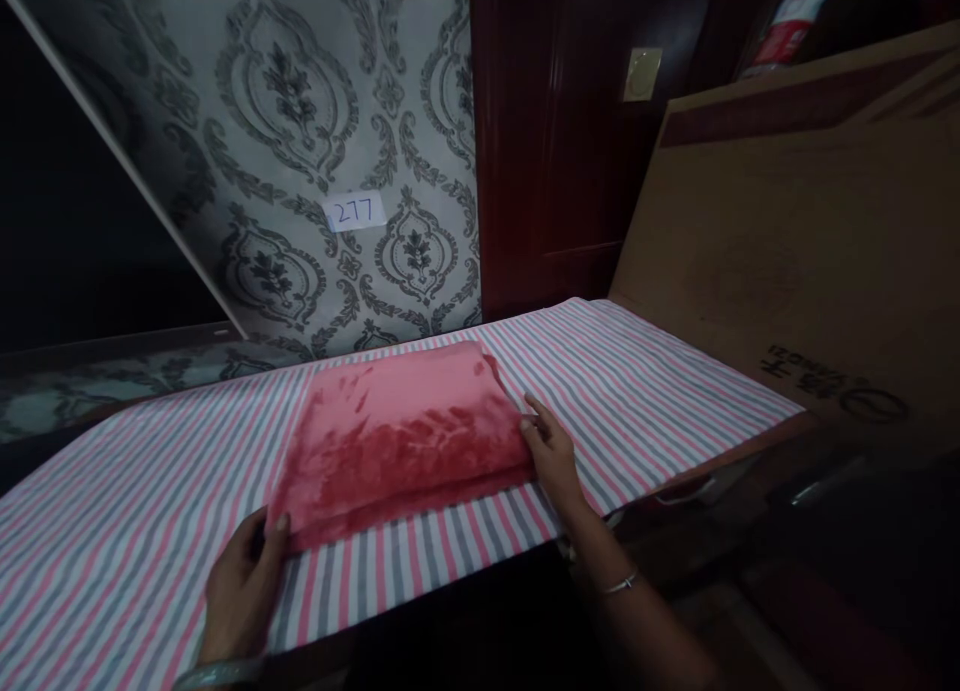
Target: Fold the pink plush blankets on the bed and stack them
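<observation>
A folded red plush cloth (412, 441) lies flat on a striped sheet (622, 371), its layers showing along the near and right edges. At its near left corner is my left hand (244, 581), the thumb on top of the corner and the other fingers curled at the side. My right hand (551, 456) holds the right edge, thumb and fingers closed about it. Part of the fingers of each hand is hidden. The pile looks lighter at the back and darker, with smudged marks, toward the front.
Behind the table stands a patterned wall with a paper label (355, 211) reading 277. A dark screen (97, 201) rises at the left. At the right leans a large cardboard box (795, 231), with a bottle (795, 16) above it. A drawer handle (686, 493) shows below the table edge.
</observation>
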Motion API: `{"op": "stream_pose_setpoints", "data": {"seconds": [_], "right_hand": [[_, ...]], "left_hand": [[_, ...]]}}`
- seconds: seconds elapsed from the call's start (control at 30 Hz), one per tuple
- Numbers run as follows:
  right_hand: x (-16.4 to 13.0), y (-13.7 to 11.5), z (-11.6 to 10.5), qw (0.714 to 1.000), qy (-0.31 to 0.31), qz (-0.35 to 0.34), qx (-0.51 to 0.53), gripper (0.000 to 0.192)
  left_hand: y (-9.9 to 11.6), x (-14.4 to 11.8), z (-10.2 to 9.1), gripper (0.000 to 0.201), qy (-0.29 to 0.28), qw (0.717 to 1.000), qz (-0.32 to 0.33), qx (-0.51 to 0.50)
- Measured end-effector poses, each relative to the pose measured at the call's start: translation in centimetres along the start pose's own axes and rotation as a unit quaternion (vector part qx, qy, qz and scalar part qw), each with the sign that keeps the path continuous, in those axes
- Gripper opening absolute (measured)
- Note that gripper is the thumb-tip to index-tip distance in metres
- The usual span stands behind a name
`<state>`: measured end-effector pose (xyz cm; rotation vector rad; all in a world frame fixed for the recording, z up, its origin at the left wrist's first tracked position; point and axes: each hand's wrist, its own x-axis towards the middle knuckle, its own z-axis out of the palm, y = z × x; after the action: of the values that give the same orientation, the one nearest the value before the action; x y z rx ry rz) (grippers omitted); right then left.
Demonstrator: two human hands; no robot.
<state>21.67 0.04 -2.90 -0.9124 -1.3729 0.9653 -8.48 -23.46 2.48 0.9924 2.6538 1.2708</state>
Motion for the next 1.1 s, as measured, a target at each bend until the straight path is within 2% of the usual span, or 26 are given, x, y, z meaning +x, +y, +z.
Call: {"op": "stream_pose_setpoints", "data": {"seconds": [0.07,0.13,0.2,0.27,0.33,0.4,0.5,0.6,0.7,0.77,0.87,0.93,1.1], "right_hand": [[0.2,0.0,0.2,1.000,-0.011,-0.022,0.001,0.053],[0.1,-0.4,0.6,0.992,-0.025,-0.118,-0.048,0.046],[-0.4,-0.9,1.2,0.959,-0.059,-0.244,-0.130,0.045],[-1.0,-1.3,1.8,0.916,-0.098,-0.331,-0.205,0.047],[-1.4,-1.5,2.2,0.892,-0.115,-0.359,-0.249,0.047],[-1.5,-1.7,2.3,0.890,-0.116,-0.359,-0.257,0.049],[-1.6,-1.9,1.9,0.912,-0.098,-0.339,-0.211,0.053],[-1.6,-2.0,1.5,0.947,-0.051,-0.294,-0.118,0.039],[-1.4,-1.6,1.0,0.984,0.015,-0.175,-0.039,0.028],[-1.1,-1.0,0.7,0.997,0.032,-0.077,0.000,0.028],[-0.3,0.0,0.2,0.997,-0.006,0.039,0.069,0.031],[0.1,0.5,0.0,0.989,-0.042,0.088,0.115,0.032],[0.7,0.5,-0.7,0.972,-0.119,0.137,0.146,0.034]], "left_hand": [[0.0,0.0,0.0,0.059,0.003,1.000,-0.006,0.003],[0.0,-0.1,0.0,0.060,0.003,1.000,-0.018,0.003],[0.1,-0.1,0.0,0.061,0.001,1.000,-0.027,-0.001],[0.2,-0.1,-0.1,0.061,-0.003,1.000,-0.025,-0.002],[0.2,-0.1,-0.1,0.059,-0.006,1.000,-0.017,0.004],[0.2,0.0,-0.1,0.056,-0.007,1.000,-0.010,0.009],[-0.2,0.2,-0.1,0.054,-0.002,1.000,-0.002,0.006],[-0.7,0.3,0.0,0.054,-0.001,1.000,-0.003,0.004],[-0.9,0.2,0.2,0.058,0.010,1.000,-0.016,-0.006],[-0.8,0.0,0.4,0.060,0.032,0.999,-0.024,-0.032],[-0.4,-0.5,0.4,0.056,0.083,0.995,-0.030,-0.054],[-0.3,-0.7,0.2,0.050,0.108,0.993,-0.025,-0.041],[-0.3,-0.7,0.3,0.046,0.106,0.994,0.029,-0.015]]}}
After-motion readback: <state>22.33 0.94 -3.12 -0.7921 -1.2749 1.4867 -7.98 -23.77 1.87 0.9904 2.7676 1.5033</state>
